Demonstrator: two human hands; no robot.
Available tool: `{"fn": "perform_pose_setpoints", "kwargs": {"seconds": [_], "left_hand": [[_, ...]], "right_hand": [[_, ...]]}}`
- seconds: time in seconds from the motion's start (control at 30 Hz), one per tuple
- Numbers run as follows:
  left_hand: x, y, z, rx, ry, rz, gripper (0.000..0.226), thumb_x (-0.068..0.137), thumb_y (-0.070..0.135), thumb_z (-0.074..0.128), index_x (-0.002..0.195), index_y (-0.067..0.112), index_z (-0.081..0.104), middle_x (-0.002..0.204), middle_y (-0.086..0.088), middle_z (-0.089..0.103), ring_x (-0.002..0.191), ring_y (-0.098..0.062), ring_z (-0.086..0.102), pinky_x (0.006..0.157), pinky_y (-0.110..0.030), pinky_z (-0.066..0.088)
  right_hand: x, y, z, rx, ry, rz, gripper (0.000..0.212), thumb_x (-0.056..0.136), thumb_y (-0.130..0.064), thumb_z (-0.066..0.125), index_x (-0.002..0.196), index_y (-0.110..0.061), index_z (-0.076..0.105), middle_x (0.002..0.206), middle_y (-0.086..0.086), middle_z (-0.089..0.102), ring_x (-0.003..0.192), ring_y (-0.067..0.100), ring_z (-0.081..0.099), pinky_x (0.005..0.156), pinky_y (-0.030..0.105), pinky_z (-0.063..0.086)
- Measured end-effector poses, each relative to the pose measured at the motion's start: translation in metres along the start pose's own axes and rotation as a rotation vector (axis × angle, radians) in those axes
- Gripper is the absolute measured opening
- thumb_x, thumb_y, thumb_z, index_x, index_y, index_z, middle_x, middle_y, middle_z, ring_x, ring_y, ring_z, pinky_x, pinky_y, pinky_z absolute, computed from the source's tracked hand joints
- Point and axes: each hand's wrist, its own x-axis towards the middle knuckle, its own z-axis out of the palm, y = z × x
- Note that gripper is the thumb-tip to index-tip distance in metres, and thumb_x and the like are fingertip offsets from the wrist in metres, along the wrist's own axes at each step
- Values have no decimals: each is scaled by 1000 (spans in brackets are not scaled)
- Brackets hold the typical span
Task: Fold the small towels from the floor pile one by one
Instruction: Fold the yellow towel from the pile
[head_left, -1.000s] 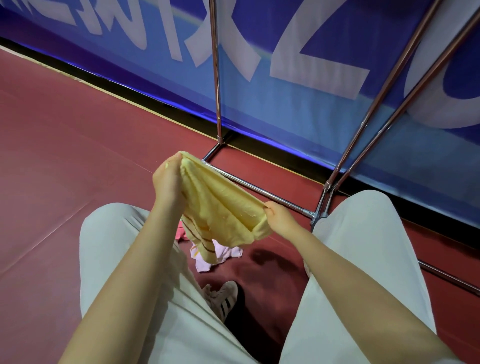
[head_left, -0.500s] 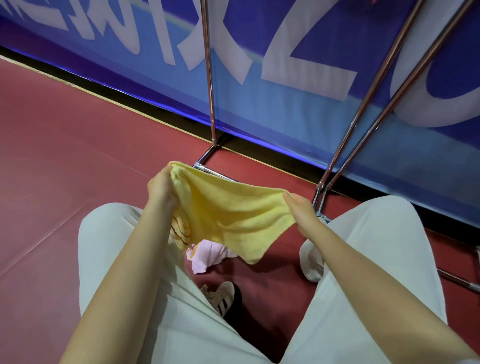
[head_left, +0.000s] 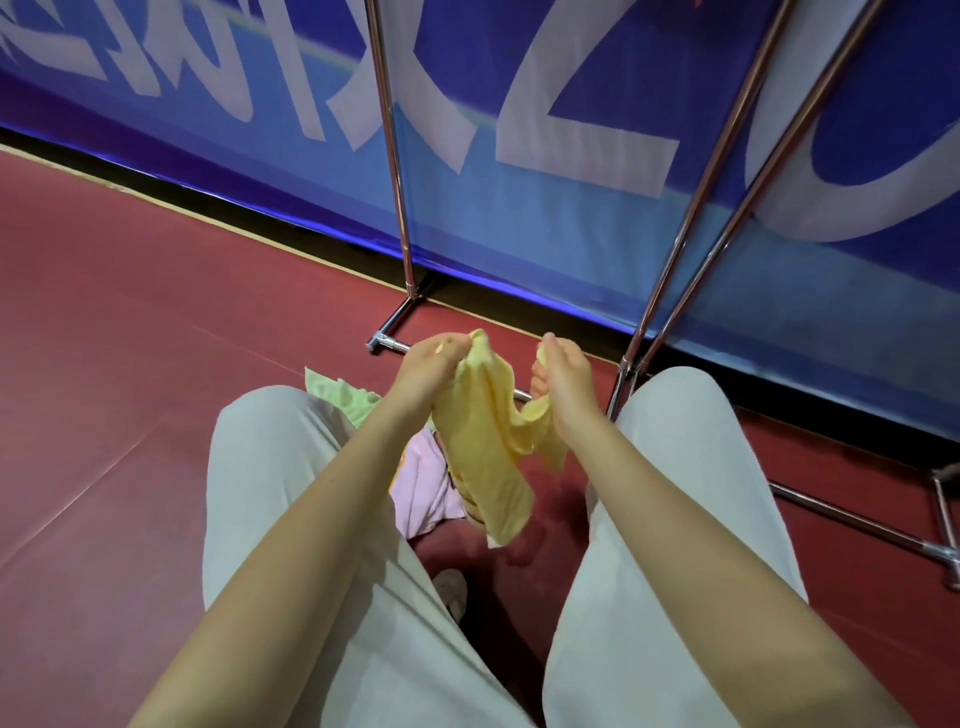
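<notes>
A yellow towel (head_left: 485, 447) hangs between both hands above my knees, sagging in loose folds. My left hand (head_left: 428, 366) pinches its upper left edge. My right hand (head_left: 563, 371) grips the other top corner, close beside the left. Below them on the red floor lies a pink towel (head_left: 423, 486), partly hidden by my left arm and the yellow one. A light green towel (head_left: 345, 397) peeks out beyond my left knee.
A chrome rack (head_left: 397, 208) with upright and slanted poles stands just ahead; its base bars run along the floor, one (head_left: 852, 522) at the right. A blue banner (head_left: 571, 182) walls off the far side. My shoe (head_left: 449, 590) shows between my legs.
The hands have drawn together, so the stretched-out yellow towel now droops in folds between them. The view has tilted, bringing the green towel into sight.
</notes>
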Motion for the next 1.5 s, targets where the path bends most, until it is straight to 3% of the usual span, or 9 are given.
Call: {"fn": "perform_pose_setpoints", "kwargs": {"seconds": [0.1, 0.3, 0.47, 0.6, 0.87, 0.97, 1.1, 1.27, 1.5], "left_hand": [[1, 6, 3, 18, -27, 75, 20, 96, 19, 54, 82, 19, 68, 83, -2, 63, 77, -14, 54, 72, -28, 43], [7, 5, -5, -109, -8, -22, 19, 95, 22, 56, 85, 16, 70, 83, -6, 63, 81, -19, 57, 77, -33, 47], [12, -8, -18, 175, 88, -15, 40, 94, 39, 56, 89, 1, 68, 73, -4, 55, 68, -15, 49, 59, -28, 39], [13, -26, -40, 270, 122, -36, 47, 91, 43, 61, 56, 18, 40, 55, 5, 33, 52, -11, 32, 51, -28, 26], [-15, -71, -57, 646, -249, -50, 34, 92, 26, 62, 62, 22, 49, 62, 8, 43, 62, -8, 41, 59, -23, 33], [-25, -89, -49, 664, -261, -50, 31, 93, 22, 61, 64, 14, 55, 63, 3, 47, 62, -10, 42, 65, -28, 36], [-37, -102, -23, 603, -134, 8, 24, 95, 21, 58, 85, 1, 66, 76, -14, 61, 70, -16, 50, 67, -32, 41], [-45, -94, 3, 537, -85, 116, 20, 97, 24, 56, 90, 8, 67, 76, -3, 64, 69, -10, 52, 60, -12, 36], [-39, -82, 8, 411, -115, 209, 11, 94, 17, 57, 85, 23, 62, 66, 7, 53, 58, -1, 45, 60, -17, 36]], "right_hand": [[-1, 7, 10, -304, -165, -90, 13, 97, -34, 50, 98, -25, 59, 69, -8, 51, 55, 6, 46, 43, 18, 35], [-6, 25, 19, -304, -277, -40, 25, 97, -27, 50, 74, -19, 52, 51, -7, 38, 38, 3, 33, 43, 21, 29], [8, 27, 9, -33, -110, 67, 17, 97, -27, 52, 86, -16, 60, 58, -5, 40, 48, 6, 36, 48, 22, 32], [20, 31, -2, 64, 69, 148, 16, 96, -28, 55, 84, -20, 59, 68, -4, 48, 56, 7, 42, 49, 19, 37], [27, 46, -19, -163, 157, 125, 22, 96, -31, 52, 78, -19, 59, 71, -1, 52, 62, 14, 48, 60, 28, 41], [31, 52, -32, -447, 163, 138, 27, 97, -31, 48, 90, -10, 63, 82, 5, 58, 81, 27, 57, 74, 31, 40], [22, 60, -42, -834, 37, 103, 29, 97, -30, 43, 94, -9, 62, 95, 10, 62, 99, 32, 59, 78, 32, 39], [1, 62, -28, -728, -256, -43, 22, 93, -26, 56, 111, -16, 63, 111, 3, 63, 79, 11, 54, 58, 20, 41], [-17, 66, -24, -648, -526, 0, 27, 97, -16, 49, 123, -18, 59, 72, -12, 50, 52, -4, 49, 49, 11, 38]]}}
